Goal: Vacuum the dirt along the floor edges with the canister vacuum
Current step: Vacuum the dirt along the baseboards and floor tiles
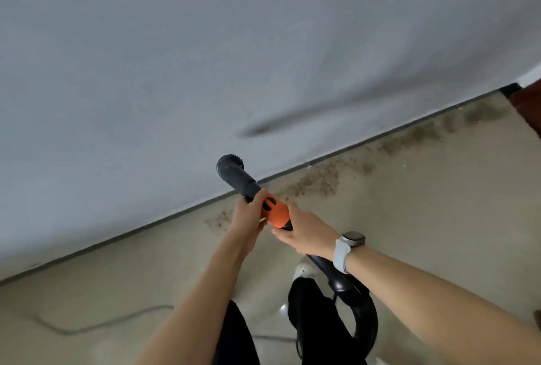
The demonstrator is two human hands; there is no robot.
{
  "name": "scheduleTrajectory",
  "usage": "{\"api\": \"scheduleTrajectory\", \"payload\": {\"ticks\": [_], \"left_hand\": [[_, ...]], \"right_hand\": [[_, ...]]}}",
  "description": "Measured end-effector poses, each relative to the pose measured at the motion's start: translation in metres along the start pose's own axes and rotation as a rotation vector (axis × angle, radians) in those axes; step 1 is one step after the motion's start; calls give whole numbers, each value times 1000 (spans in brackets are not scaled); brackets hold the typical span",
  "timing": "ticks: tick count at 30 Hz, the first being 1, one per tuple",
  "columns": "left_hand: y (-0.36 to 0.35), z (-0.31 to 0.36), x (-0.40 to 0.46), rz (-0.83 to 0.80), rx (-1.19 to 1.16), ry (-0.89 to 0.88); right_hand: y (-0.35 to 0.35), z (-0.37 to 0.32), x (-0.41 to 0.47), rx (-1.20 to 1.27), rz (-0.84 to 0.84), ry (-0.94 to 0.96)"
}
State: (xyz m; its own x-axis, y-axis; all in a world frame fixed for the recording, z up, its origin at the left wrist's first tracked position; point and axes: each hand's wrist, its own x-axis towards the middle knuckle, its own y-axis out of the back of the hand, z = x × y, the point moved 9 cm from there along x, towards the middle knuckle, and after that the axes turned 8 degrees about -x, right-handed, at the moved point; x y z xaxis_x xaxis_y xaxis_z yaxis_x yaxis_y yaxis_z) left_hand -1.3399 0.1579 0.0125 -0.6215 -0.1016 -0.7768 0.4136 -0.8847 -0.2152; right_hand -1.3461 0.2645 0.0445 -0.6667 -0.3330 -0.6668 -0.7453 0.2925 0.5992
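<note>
Left hand [248, 215] grips the vacuum nozzle [237, 175] w/ fingers curled at its black neck; right hand [304, 233] wraps the orange handle [275, 212], hose [351, 291] trailing back. Nozzle's held off the floor, axis pointing up-left twd wall. Dirt strip [380, 153] runs along the floor edge to the right, nearer the right hand.

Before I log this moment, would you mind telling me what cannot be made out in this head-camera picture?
- Canister body: out of view; the hose runs off behind the person's leg toward the bottom edge.
- Brush nozzle: its opening faces away, so the bristles barely show.
- Orange grip: partly covered by the left hand and right hand; any switch is hidden.
- Dirt along the wall: blurred, far end cut off at the right.
- Watch: face unreadable.
</note>
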Motion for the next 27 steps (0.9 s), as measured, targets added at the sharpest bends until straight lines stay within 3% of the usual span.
{"api": "scheduleTrajectory", "payload": {"ticks": [7, 14, 19, 27], "left_hand": [[82, -54, 11, 293, -364, 19], [177, -145, 80, 493, -541, 2], [207, -262, 156, 581, -599, 146], [195, -400, 273, 520, -569, 228]], "right_hand": [[-70, -29, 46, -218, -221, 182], [-188, -34, 135, -491, -285, 349], [-289, 30, 197, -658, -367, 392], [-383, 154, 288, -766, -429, 404]]}}
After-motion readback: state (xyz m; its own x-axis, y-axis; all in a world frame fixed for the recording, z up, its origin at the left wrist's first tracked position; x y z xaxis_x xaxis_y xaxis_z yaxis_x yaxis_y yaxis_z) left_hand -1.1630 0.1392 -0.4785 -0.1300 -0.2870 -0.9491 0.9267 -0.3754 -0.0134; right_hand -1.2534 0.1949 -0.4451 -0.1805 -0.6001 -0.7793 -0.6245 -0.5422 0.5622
